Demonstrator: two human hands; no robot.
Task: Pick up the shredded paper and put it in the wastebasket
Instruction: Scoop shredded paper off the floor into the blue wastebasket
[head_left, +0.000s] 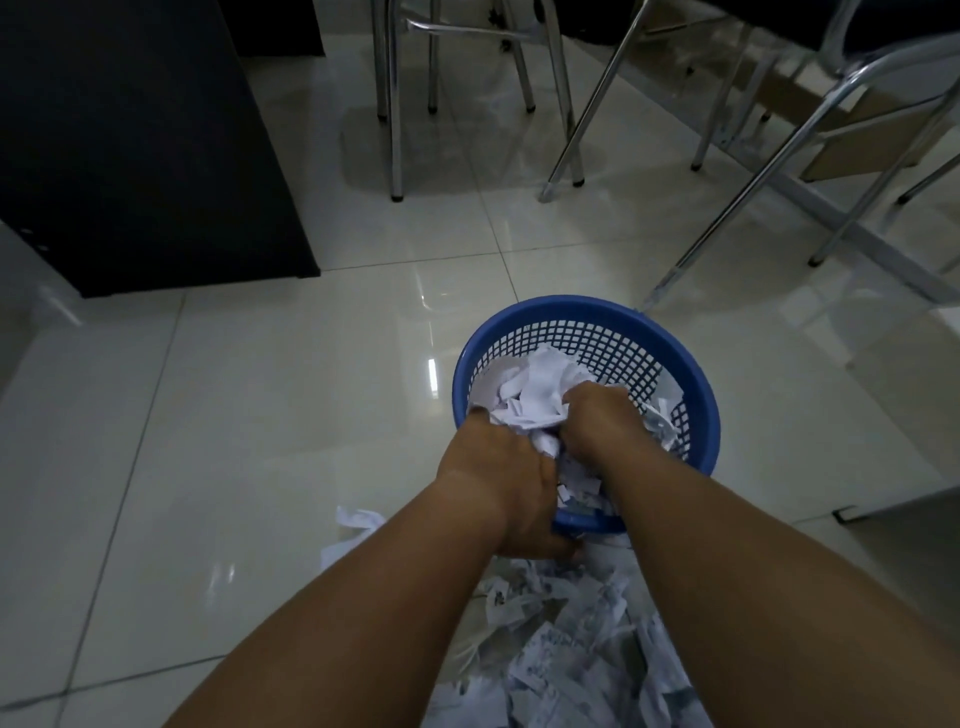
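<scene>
Glossy white floor tiles (260, 415), dark cabinet (130, 130) sitting off to the left. Moving right, the person's left hand (498, 483) is cupping one side of a wad of shredded paper (535, 400). The right hand (597, 421) is clutching the other side, fingers curled into it. Both are reaching down inside the blue wastebasket (587, 306). So this load's basically in, just needs dropping. A big pile (571, 649) is lying on the floor just beside the basket, so I'm guessing they're nowhere near done.

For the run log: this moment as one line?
left hand: grips shredded paper | right hand: grips shredded paper | place: inside wastebasket | floor pile: uncollected
</scene>
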